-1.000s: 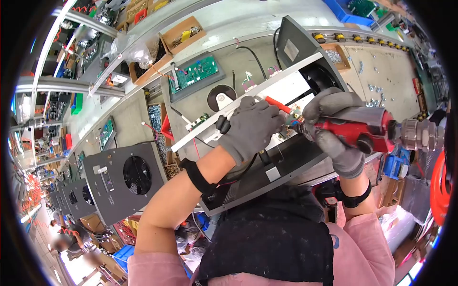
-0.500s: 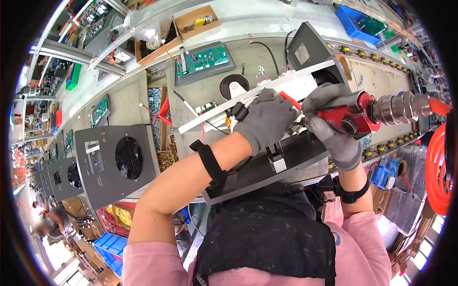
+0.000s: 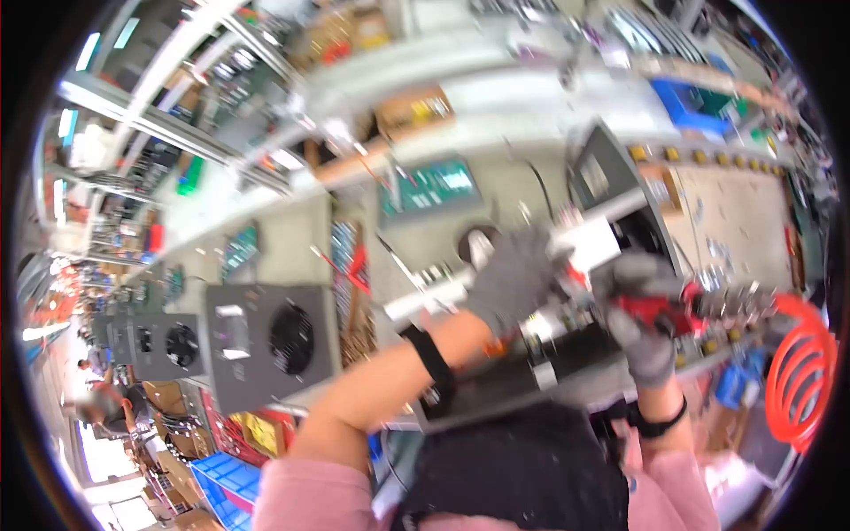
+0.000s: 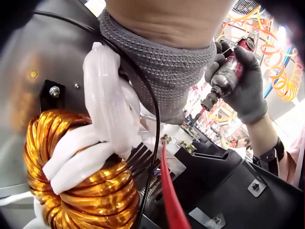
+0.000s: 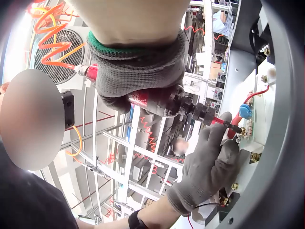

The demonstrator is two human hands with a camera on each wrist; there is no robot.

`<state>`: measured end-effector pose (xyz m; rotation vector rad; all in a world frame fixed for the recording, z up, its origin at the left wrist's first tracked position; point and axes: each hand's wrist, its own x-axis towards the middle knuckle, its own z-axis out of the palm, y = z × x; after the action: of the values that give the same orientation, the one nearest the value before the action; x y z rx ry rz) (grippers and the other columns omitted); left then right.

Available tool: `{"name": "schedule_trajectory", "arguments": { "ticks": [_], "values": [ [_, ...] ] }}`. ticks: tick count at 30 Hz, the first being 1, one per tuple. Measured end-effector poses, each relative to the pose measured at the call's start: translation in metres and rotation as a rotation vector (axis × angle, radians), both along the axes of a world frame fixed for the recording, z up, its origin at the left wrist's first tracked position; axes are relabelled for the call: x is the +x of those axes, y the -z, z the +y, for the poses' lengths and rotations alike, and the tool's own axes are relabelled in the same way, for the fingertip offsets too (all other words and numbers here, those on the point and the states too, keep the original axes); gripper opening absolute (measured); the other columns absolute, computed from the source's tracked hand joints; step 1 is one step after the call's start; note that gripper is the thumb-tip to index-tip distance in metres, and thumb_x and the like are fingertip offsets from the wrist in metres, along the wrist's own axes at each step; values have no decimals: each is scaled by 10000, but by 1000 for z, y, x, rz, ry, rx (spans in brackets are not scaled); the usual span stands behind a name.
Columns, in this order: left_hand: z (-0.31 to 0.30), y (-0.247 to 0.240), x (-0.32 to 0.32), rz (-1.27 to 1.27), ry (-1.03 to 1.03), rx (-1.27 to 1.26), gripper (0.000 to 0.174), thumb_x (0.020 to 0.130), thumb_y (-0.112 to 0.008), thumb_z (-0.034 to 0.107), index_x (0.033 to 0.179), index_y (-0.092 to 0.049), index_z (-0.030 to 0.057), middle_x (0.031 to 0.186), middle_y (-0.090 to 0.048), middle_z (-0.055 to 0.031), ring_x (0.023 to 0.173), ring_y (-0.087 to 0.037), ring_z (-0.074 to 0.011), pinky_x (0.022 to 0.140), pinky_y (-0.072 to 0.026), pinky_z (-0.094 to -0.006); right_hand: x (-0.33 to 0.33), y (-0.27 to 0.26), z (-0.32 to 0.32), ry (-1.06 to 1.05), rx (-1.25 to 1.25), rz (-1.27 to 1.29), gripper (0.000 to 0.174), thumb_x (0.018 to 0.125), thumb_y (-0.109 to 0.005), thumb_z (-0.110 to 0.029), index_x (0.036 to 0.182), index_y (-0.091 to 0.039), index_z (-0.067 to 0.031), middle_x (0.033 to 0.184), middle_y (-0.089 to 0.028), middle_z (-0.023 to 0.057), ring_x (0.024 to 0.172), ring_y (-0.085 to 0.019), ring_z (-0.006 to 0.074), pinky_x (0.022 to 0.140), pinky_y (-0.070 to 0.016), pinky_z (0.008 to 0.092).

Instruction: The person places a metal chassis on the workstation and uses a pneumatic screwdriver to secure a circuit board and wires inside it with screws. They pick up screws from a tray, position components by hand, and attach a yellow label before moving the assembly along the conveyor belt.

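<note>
In the head view my gloved right hand (image 3: 646,350) grips a red air screwdriver (image 3: 660,311). Its bit (image 5: 234,127) points at a small white-based terminal board (image 5: 258,126) inside a dark grey metal case (image 3: 496,389). My gloved left hand (image 3: 518,279) reaches into the same case, its fingertips right beside the bit and a red-sleeved lead; I cannot tell whether they pinch either. A blue disc part (image 5: 245,111) sits on the board. Under the left wrist lie a copper coil (image 4: 90,191), white sleeved wires (image 4: 102,90) and a red cable (image 4: 171,200).
Left of the case stands a grey panel with a round fan (image 3: 270,345). Behind lie a green circuit board (image 3: 434,188) and a cardboard bin (image 3: 416,111). A blue bin (image 3: 677,106) is at the back right. An orange coiled hose (image 3: 801,380) hangs at the right.
The head view has swung and blurred, shifting the bench down and to the right in it. The screwdriver's rear end tilted away from me earlier; both hands stay at the case.
</note>
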<state>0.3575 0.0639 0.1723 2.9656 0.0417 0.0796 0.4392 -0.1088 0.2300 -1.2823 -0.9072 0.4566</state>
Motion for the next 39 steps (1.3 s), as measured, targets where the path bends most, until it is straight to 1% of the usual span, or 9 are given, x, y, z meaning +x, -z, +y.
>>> {"name": "schedule_trajectory", "arguments": {
  "ticks": [1, 4, 11, 18, 20, 23, 24, 32, 39],
  "values": [
    [0, -6, 2, 22, 5, 8, 599, 717, -695, 427, 1245, -541, 190, 1222, -488, -164, 1095, -485, -277, 852, -402, -366, -12, -14, 14, -44, 193, 206, 233, 773, -558, 67, 996, -502, 24, 993, -550, 135, 1025, -593, 281, 846, -529, 397],
    [-2, -26, -3, -15, 2, -28, 602, 708, -694, 403, 1248, -541, 185, 1254, -477, -189, 1093, -497, -295, 869, -405, -366, -13, -29, 17, 11, -35, 82, 202, 685, -581, 116, 848, -531, 8, 811, -599, 83, 759, -656, 185, 730, -540, 308],
    [1, -28, -5, 16, 38, -72, 572, 752, -658, 332, 1278, -497, 174, 1279, -460, -216, 1216, -431, -325, 909, -394, -377, -17, -14, 21, 111, -90, -178, 196, 622, -633, 49, 773, -579, -63, 666, -625, 29, 604, -610, 117, 608, -499, 252],
    [0, -33, -7, 47, 21, -118, 481, 759, -638, 229, 1221, -535, 144, 1287, -448, -202, 1204, -433, -331, 897, -412, -398, -21, -6, 9, 93, -39, 98, 237, 721, -646, 64, 917, -544, -22, 829, -611, 92, 819, -627, 180, 740, -517, 300],
    [4, 8, 2, 7, 47, -291, 468, 746, -640, 222, 1196, -555, 123, 1304, -433, -196, 1195, -433, -336, 927, -410, -414, -12, -9, 9, 30, -68, -149, 261, 747, -629, 57, 957, -498, -26, 865, -581, 81, 864, -603, 177, 740, -518, 322],
    [10, -8, -11, -176, 132, -294, 553, 671, -708, 254, 1182, -563, 100, 1323, -408, -192, 1204, -426, -329, 949, -413, -415, -13, -7, 12, -42, -34, 90, 300, 708, -659, -48, 962, -499, -37, 907, -602, 92, 785, -603, 161, 769, -501, 310],
    [13, -16, -10, 12, 150, -259, 550, 642, -731, 276, 1137, -586, 85, 1340, -395, -182, 1212, -423, -323, 934, -427, -405, -14, -7, 3, -4, -64, 62, 357, 708, -658, -36, 1014, -475, -37, 937, -616, 112, 793, -611, 158, 767, -509, 308],
    [0, -42, -12, 157, 27, -261, 377, 701, -699, 336, 935, -689, 40, 1316, -438, -160, 1189, -430, -306, 852, -458, -368, -18, 4, -3, 34, -75, 85, 402, 722, -604, 29, 1075, -435, -62, 961, -589, 111, 855, -599, 178, 763, -513, 305],
    [-4, -36, -7, 86, -25, -41, 332, 740, -666, 339, 876, -705, 38, 1325, -437, -156, 1181, -438, -292, 848, -451, -370, -20, 3, -3, 162, -38, 164, 438, 734, -653, -129, 1098, -416, -75, 928, -569, 96, 794, -577, 166, 667, -512, 275]
  ]
}}
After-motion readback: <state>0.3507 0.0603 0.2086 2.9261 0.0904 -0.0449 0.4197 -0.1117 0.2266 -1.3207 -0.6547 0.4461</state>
